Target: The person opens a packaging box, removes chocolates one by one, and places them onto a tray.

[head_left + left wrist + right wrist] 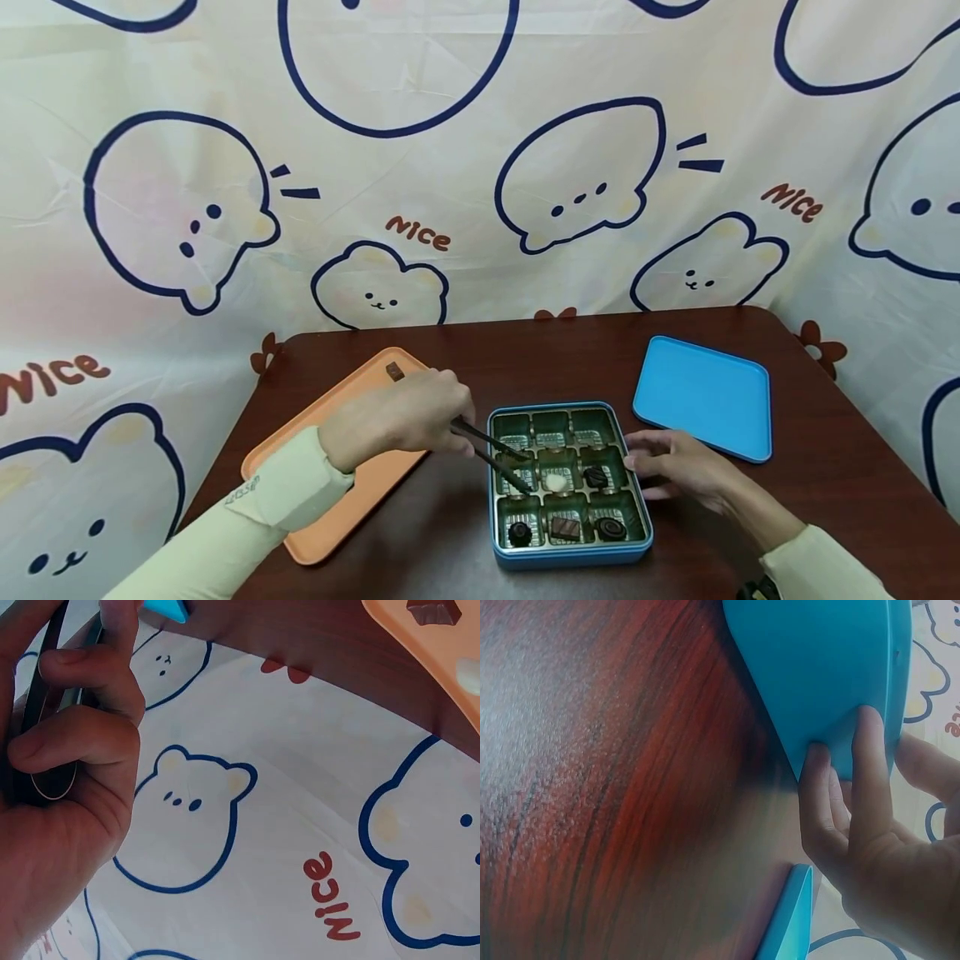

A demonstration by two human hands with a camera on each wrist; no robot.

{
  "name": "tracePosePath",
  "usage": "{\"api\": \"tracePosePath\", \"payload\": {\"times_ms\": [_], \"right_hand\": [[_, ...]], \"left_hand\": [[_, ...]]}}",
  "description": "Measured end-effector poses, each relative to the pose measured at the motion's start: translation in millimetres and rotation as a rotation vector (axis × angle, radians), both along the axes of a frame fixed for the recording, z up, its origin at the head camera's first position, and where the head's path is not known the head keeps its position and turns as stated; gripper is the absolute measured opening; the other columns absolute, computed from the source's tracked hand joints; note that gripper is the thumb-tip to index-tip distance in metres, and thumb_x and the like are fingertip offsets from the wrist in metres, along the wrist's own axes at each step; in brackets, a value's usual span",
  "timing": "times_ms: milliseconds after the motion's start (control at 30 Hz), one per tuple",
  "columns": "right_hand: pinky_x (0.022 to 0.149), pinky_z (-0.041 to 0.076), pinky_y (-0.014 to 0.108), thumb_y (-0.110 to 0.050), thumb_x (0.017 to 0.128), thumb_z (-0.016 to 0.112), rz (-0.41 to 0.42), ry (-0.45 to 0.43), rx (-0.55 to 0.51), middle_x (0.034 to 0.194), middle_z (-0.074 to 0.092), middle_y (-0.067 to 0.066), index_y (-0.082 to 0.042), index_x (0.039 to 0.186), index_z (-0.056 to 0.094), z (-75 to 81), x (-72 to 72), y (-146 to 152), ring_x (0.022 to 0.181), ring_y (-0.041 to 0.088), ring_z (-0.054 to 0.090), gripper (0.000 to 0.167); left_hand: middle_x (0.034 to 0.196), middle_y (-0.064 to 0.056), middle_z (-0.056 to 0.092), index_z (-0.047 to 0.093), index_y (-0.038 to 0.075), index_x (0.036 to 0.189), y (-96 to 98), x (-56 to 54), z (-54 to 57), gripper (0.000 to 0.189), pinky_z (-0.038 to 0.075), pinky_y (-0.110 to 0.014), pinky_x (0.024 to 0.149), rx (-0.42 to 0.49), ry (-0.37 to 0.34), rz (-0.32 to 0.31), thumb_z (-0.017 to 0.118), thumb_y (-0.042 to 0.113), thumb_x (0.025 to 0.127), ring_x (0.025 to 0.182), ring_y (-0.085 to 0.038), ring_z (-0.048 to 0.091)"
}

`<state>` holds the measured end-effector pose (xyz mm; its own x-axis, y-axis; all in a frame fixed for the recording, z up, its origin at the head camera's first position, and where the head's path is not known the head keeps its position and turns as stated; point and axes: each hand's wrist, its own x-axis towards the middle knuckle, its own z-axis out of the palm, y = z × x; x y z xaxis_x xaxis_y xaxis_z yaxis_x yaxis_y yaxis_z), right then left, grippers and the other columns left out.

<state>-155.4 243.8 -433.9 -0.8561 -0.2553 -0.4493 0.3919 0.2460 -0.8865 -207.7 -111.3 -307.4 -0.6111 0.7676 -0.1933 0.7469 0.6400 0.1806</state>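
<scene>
My left hand (405,417) grips a pair of black tongs (491,475) by the upper end. In the left wrist view, the fingers curl round the tongs' dark rounded end (56,780). The spread tips reach into the middle-left compartment of a blue rectangular box (573,558); whether anything lies between them I cannot tell. A gold divided insert lines the box. The front row holds dark chocolates (565,528), and a white chocolate (556,482) sits in the centre. My right hand (686,471) holds the box's right side, fingers against the outer wall, thumb at the rim.
Left of the box lies a long orange tray (322,533), with a brown chocolate (395,372) at its far end and a white piece (470,675) seen in the left wrist view. A blue lid (705,396) rests at the back right. Patterned cloth surrounds the dark table (465,550).
</scene>
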Motion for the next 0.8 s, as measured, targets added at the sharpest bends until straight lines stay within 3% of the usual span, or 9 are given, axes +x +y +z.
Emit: {"api": "tracePosePath", "payload": {"times_ms": [200, 533, 800], "right_hand": [[0.083, 0.057, 0.044, -0.021, 0.094, 0.069, -0.004, -0.003, -0.001, 0.137, 0.046, 0.030, 0.011, 0.150, 0.027, -0.9, 0.0, 0, 0.103, 0.025, 0.067, 0.077], [0.083, 0.058, 0.044, -0.021, 0.094, 0.070, -0.009, 0.002, -0.004, 0.137, 0.045, 0.031, 0.011, 0.150, 0.028, 0.3, 0.1, 0, 0.103, 0.025, 0.067, 0.077], [0.082, 0.058, 0.044, -0.019, 0.095, 0.068, -0.020, -0.002, 0.007, 0.137, 0.047, 0.031, 0.011, 0.149, 0.029, 0.9, 0.9, -1, 0.103, 0.025, 0.067, 0.074]], "left_hand": [[0.061, 0.013, 0.060, 0.077, 0.017, 0.077, 4.3, 1.9, -7.5, 0.019, 0.041, -0.021, 0.049, -0.029, 0.018, 0.013, 0.085, 0.035, 0.079, 0.052, -0.004, 0.052], [0.053, 0.010, 0.052, 0.069, 0.019, 0.064, 9.6, 2.6, -8.5, 0.027, 0.035, -0.022, 0.047, -0.094, 0.041, 0.040, 0.085, 0.034, 0.079, 0.047, -0.005, 0.046], [0.054, 0.007, 0.050, 0.064, 0.015, 0.066, 21.3, 9.2, -16.6, 0.032, 0.037, -0.022, 0.046, -0.158, 0.148, 0.035, 0.087, 0.035, 0.077, 0.047, -0.006, 0.047]]}}
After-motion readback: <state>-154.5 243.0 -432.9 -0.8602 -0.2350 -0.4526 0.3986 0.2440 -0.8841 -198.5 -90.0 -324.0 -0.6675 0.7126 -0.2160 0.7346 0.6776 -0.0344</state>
